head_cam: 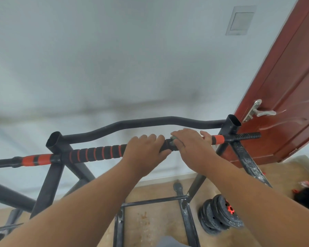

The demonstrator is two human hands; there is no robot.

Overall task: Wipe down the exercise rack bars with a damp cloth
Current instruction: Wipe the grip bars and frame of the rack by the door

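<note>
Our left hand (144, 148) curls around the black-and-orange ribbed foam barbell bar (96, 153) to steady it, while our right hand (189, 145) presses a bunched greenish cloth (173, 140) around it, fingers wrapped.

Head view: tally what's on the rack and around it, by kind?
Hands: 2, left hand and right hand, both on the padded bar
Cloth: 1, under the right hand
Curved bar: 1
Weight plate stack: 1
Door: 1
Total: 7
</note>
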